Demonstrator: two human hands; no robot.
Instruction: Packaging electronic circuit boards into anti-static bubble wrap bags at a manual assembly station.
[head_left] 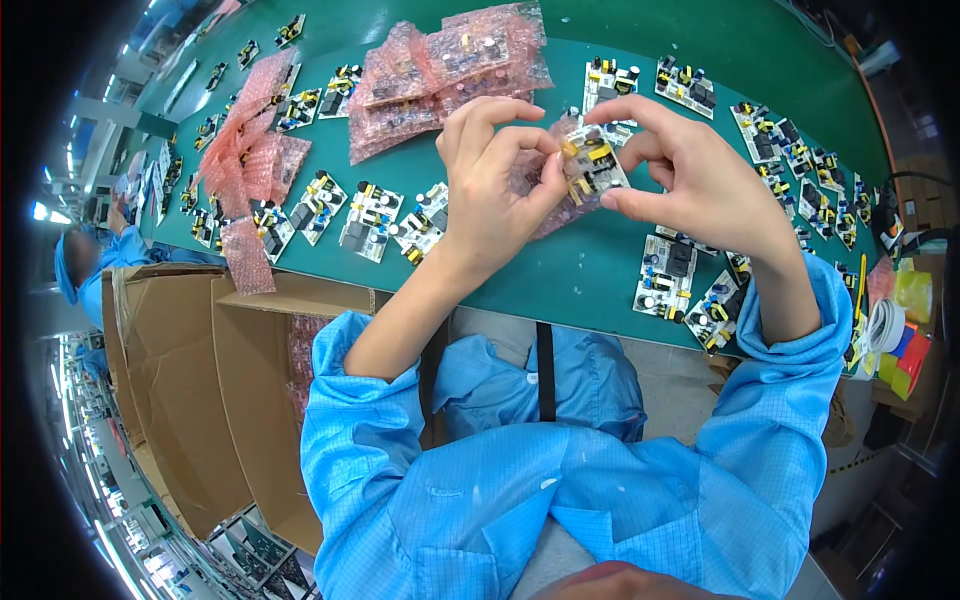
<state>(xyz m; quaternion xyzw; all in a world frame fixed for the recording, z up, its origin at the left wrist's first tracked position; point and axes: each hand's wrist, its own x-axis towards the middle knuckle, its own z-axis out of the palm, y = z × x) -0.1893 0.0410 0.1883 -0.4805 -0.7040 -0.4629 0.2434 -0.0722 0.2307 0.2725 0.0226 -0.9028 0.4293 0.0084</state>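
Above the green mat, a small circuit board [593,160] with yellow and black parts sits partly in a pink bubble-wrap bag [562,218]. The thumb and index finger of my left hand [492,180] pinch the bag at the board's left side. On the other side, my right hand [695,165] grips the board between thumb and fingers at its right edge. Part of the bag is hidden behind my left fingers and the board, so how deep the board sits in it is hard to see.
Bagged boards [450,70] lie stacked beyond my left hand. Loose bubble-wrap bags [245,150] lie at the left. Several bare circuit boards [372,220] spread over the green table [590,285]. A cardboard box [165,370] stands open at the near left. White tape rolls [884,326] are at the right.
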